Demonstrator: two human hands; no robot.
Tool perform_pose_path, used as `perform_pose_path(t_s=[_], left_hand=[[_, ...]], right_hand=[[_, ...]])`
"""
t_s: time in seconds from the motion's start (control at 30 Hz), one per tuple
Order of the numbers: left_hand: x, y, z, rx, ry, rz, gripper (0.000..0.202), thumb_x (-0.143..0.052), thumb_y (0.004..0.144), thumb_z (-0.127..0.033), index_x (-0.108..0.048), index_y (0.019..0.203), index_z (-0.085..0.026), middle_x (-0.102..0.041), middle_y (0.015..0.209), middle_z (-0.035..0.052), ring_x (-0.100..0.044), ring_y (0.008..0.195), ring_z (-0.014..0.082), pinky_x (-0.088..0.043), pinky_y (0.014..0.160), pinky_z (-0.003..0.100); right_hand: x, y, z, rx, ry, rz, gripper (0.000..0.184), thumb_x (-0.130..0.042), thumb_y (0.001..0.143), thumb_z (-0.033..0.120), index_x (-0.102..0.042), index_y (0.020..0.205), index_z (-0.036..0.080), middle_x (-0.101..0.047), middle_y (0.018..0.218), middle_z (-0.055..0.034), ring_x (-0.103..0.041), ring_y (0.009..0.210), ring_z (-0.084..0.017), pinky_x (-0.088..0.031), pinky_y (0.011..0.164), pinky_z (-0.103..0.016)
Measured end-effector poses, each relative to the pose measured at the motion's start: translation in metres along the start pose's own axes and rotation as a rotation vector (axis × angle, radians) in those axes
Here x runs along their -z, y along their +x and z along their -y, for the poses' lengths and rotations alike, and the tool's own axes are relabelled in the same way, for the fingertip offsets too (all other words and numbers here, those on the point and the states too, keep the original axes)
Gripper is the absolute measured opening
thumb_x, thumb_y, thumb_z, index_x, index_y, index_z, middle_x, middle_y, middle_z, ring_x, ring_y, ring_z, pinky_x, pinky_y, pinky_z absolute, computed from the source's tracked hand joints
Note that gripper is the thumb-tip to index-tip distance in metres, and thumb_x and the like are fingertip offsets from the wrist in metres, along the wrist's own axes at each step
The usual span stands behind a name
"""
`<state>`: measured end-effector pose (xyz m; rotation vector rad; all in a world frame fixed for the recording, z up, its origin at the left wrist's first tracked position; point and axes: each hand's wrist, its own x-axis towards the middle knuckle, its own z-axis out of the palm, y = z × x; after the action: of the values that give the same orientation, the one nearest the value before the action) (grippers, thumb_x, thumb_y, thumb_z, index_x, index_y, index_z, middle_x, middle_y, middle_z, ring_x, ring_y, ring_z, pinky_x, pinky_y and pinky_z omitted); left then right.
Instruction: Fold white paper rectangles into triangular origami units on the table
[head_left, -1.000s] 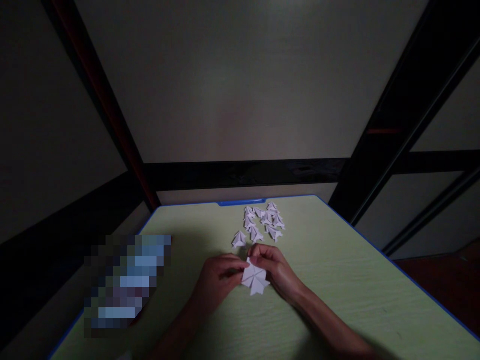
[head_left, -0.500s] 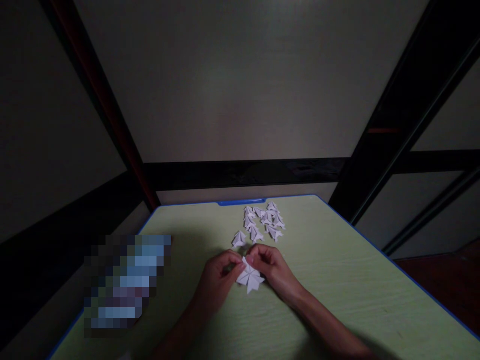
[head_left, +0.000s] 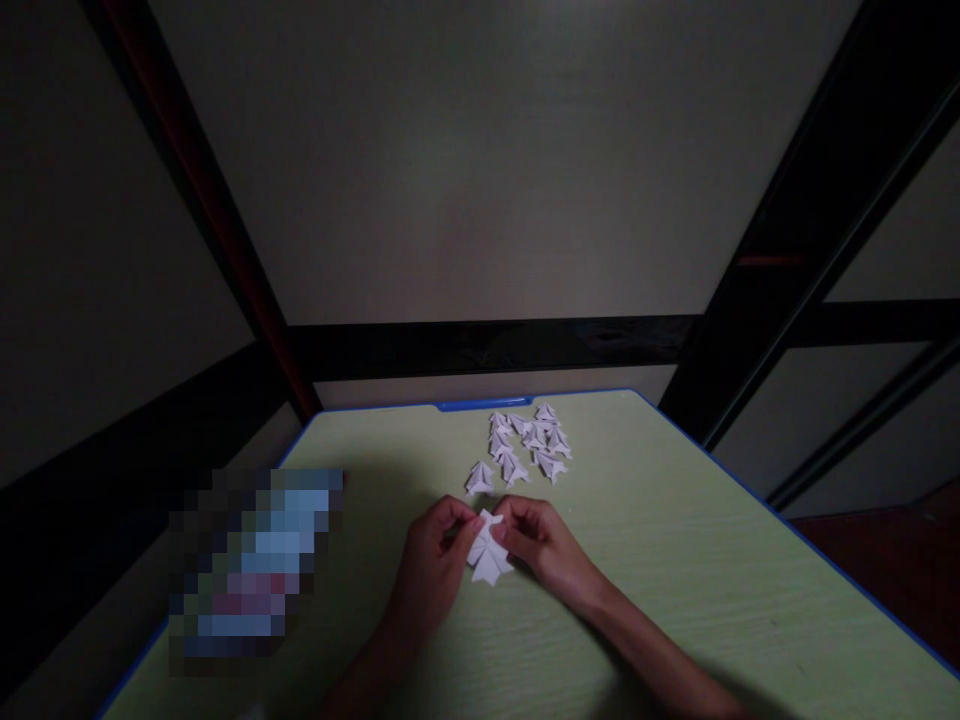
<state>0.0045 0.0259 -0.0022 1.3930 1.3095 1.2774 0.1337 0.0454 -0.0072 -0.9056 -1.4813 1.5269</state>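
A folded white paper piece (head_left: 489,556) with pointed flaps and creases sits between my two hands, just above or on the tabletop. My left hand (head_left: 436,545) pinches its upper left edge between thumb and fingers. On the other side my right hand (head_left: 538,535) grips the upper right edge, thumb pressed on the paper. Just beyond my hands lies a single small folded paper figure (head_left: 480,478). Behind it is a loose group of several similar white folded figures (head_left: 534,436), some touching or overlapping.
The light green table (head_left: 675,560) has a blue rim and a blue handle (head_left: 484,404) at its far edge. At the left lies a pixelated, unreadable object (head_left: 262,565). A pale panelled wall (head_left: 480,200) with dark strips rises right behind the table.
The paper has shifted slightly left and turned in my fingers. Its side flaps look narrower and more folded in. The group of folded figures stays put.
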Motion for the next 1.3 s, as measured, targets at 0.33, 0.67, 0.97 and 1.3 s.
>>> perform_pose_path(t_s=[0.33,0.67,0.97,1.3], left_hand=[[-0.0029,-0.0005,0.0041,-0.014,0.012,-0.069,0.012,-0.052,0.064,-0.021,-0.046,0.054,-0.015,-0.046,0.047,-0.005,-0.042,0.044,0.0075,-0.033,0.041,0.017],[0.0004,0.004,0.0061,0.003,-0.102,0.055,0.009,-0.054,0.063,-0.019,-0.047,0.06,-0.015,-0.05,0.053,-0.0039,-0.048,0.05,0.0084,-0.036,0.047,0.017],[0.0,0.0071,0.0047,0.184,-0.14,0.25,0.022,-0.053,0.062,-0.034,-0.047,0.055,-0.013,-0.046,0.041,-0.0054,-0.042,0.033,0.006,-0.035,0.032,0.016],[0.0008,0.0059,0.0086,0.162,-0.132,0.266,0.022,-0.052,0.063,-0.031,-0.047,0.052,-0.014,-0.045,0.038,-0.0062,-0.041,0.03,0.0056,-0.034,0.029,0.016]], right_hand=[[-0.0028,0.0007,0.0036,0.0,-0.039,0.026,0.03,-0.057,0.062,0.037,-0.039,0.052,0.015,-0.033,0.048,0.0057,-0.028,0.046,-0.006,-0.021,0.043,-0.019],[-0.0001,-0.0008,0.0028,-0.021,-0.062,0.07,0.022,-0.058,0.061,0.026,-0.043,0.052,0.013,-0.034,0.047,0.0062,-0.028,0.044,-0.005,-0.02,0.041,-0.018],[0.004,-0.0016,0.0024,-0.047,0.074,0.186,0.021,-0.058,0.062,0.031,-0.053,0.061,0.011,-0.051,0.051,0.0006,-0.047,0.051,-0.01,-0.032,0.048,-0.021],[0.0045,-0.0012,0.0041,-0.046,0.14,0.244,0.022,-0.06,0.062,0.031,-0.055,0.06,0.01,-0.055,0.051,-0.0009,-0.049,0.05,-0.011,-0.035,0.052,-0.023]])
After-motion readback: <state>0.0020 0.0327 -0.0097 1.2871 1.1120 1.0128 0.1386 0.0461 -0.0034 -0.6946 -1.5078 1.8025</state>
